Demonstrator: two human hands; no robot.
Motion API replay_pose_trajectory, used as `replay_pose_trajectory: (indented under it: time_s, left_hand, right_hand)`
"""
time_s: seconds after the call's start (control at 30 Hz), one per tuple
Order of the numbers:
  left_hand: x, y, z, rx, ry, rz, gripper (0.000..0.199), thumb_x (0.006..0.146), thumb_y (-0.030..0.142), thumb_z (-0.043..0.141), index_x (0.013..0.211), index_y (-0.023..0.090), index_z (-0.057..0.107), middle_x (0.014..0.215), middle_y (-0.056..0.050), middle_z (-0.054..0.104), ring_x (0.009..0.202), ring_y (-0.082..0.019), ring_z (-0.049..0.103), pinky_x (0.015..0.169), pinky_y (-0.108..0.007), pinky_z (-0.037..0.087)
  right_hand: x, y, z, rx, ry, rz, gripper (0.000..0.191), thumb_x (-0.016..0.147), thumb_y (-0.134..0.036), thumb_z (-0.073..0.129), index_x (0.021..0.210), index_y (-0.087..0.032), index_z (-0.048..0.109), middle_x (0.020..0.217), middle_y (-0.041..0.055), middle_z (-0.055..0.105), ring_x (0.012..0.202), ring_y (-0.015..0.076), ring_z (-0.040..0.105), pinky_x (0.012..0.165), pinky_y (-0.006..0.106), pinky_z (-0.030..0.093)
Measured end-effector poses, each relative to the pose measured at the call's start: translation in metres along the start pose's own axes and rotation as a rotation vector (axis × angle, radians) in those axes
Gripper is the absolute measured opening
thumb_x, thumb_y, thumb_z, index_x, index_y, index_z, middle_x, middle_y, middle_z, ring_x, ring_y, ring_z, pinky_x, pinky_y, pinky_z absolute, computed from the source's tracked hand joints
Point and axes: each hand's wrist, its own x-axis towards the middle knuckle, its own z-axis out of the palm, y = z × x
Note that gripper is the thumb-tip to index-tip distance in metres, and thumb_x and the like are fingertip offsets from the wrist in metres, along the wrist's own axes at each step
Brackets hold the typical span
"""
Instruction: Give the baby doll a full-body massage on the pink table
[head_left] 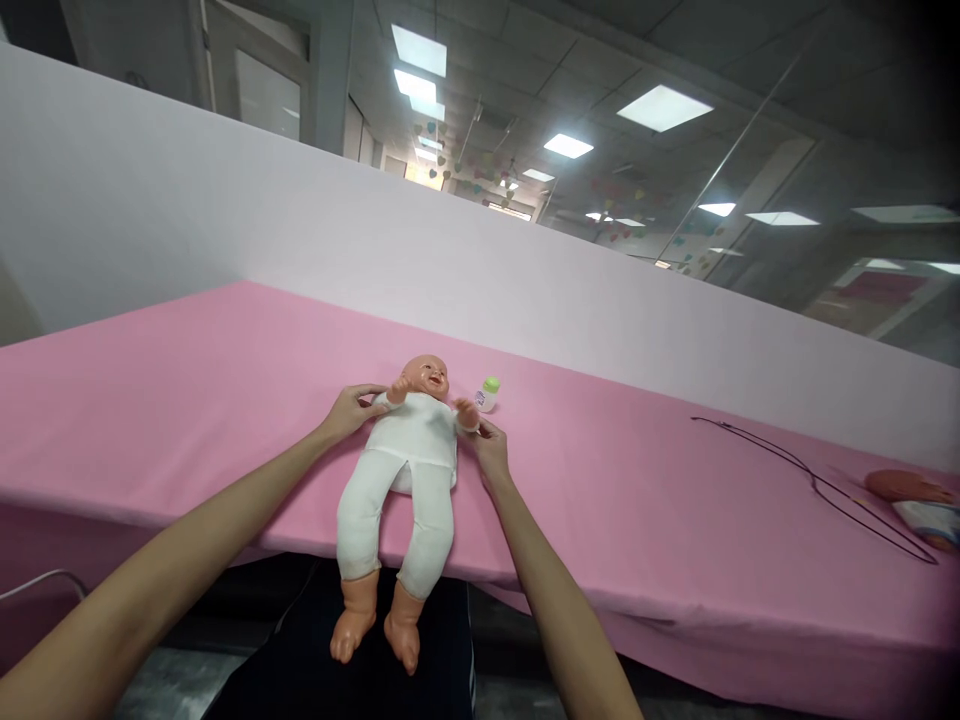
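A baby doll [412, 440] with a white cloth body lies face up on the pink-covered table [585, 480], its feet hanging past the front edge. My left hand [354, 410] is at the doll's arm on the left of the picture, thumb and fingers closed round the sleeve. On the other side, my right hand [490, 445] pinches the doll's other arm just below its small hand. Close to the right of the doll's head is a small clear bottle [487, 395] with a green cap.
A thin black cable [814, 480] loops over the table at the right. Beside it, at the right edge, lies another doll [911, 490], partly cut off. Behind the table rises a low white wall [450, 270] with glass above.
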Motion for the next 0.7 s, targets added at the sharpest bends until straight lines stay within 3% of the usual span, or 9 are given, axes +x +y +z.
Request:
replay_pose_trajectory:
  time_s: [0.13,0.2,0.3,0.37,0.47,0.53,0.6,0.7]
  left_hand:
    - [0.004,-0.008,-0.005,-0.128,0.358,-0.085,0.051,0.076,0.059,0.078,0.102,0.015,0.073,0.104,-0.013,0.077,0.094,-0.027,0.071,0.077,-0.035,0.056]
    - [0.004,-0.011,-0.009,-0.15,0.407,-0.16,0.055,0.074,0.065,0.078,0.095,0.014,0.071,0.092,-0.012,0.076,0.081,-0.025,0.07,0.067,-0.034,0.055]
    - [0.003,-0.007,-0.01,-0.181,0.311,-0.134,0.056,0.067,0.058,0.086,0.1,0.015,0.074,0.1,-0.013,0.077,0.088,-0.027,0.072,0.074,-0.036,0.056]
    - [0.001,0.0,-0.007,-0.193,0.18,-0.094,0.052,0.065,0.049,0.089,0.105,0.017,0.079,0.111,-0.013,0.078,0.099,-0.03,0.072,0.084,-0.04,0.057]
    - [-0.001,0.008,-0.001,-0.125,-0.063,-0.036,0.038,0.065,0.04,0.089,0.096,0.019,0.085,0.113,-0.015,0.079,0.111,-0.035,0.07,0.094,-0.045,0.055]
    - [-0.002,0.011,0.002,-0.07,-0.15,-0.006,0.031,0.064,0.038,0.088,0.09,0.02,0.086,0.114,-0.016,0.079,0.116,-0.036,0.068,0.098,-0.047,0.053]
    - [-0.003,0.011,0.003,-0.059,-0.146,-0.016,0.035,0.067,0.038,0.087,0.097,0.02,0.085,0.117,-0.015,0.078,0.115,-0.036,0.068,0.098,-0.047,0.053]
    - [-0.002,0.006,0.001,-0.107,-0.025,-0.051,0.047,0.074,0.044,0.084,0.112,0.018,0.081,0.12,-0.014,0.077,0.11,-0.033,0.069,0.093,-0.043,0.054]
  right_hand:
    - [0.01,0.015,-0.013,0.107,0.24,0.118,0.038,0.065,-0.045,0.086,0.089,-0.017,0.078,0.089,0.0065,0.079,0.088,0.0255,0.071,0.084,0.039,0.057]
    - [0.012,0.017,-0.017,0.119,0.248,0.136,0.039,0.063,-0.049,0.087,0.082,-0.017,0.076,0.081,0.0058,0.076,0.082,0.0244,0.07,0.08,0.039,0.058]
    - [0.01,0.012,-0.015,0.131,0.187,0.106,0.041,0.063,-0.046,0.088,0.091,-0.018,0.078,0.091,0.0063,0.079,0.088,0.0251,0.071,0.085,0.04,0.058]
    - [0.006,0.005,-0.009,0.116,0.089,0.062,0.039,0.062,-0.038,0.089,0.095,-0.02,0.08,0.101,0.0067,0.08,0.098,0.0276,0.071,0.093,0.043,0.056]
    - [0.0,-0.006,-0.002,0.039,-0.112,-0.007,0.027,0.062,-0.026,0.086,0.088,-0.022,0.083,0.109,0.0073,0.08,0.112,0.0313,0.069,0.104,0.046,0.052]
    - [-0.003,-0.01,0.001,-0.03,-0.197,-0.047,0.021,0.065,-0.024,0.08,0.085,-0.023,0.084,0.111,0.0074,0.08,0.116,0.0307,0.067,0.109,0.046,0.048]
    - [-0.004,-0.01,0.002,-0.056,-0.186,-0.048,0.025,0.068,-0.024,0.076,0.091,-0.023,0.085,0.113,0.0074,0.079,0.116,0.0294,0.068,0.108,0.045,0.048]
    - [-0.002,-0.005,0.0,0.027,-0.019,0.036,0.034,0.066,-0.027,0.081,0.099,-0.021,0.083,0.107,0.0071,0.08,0.105,0.0279,0.071,0.098,0.044,0.054]
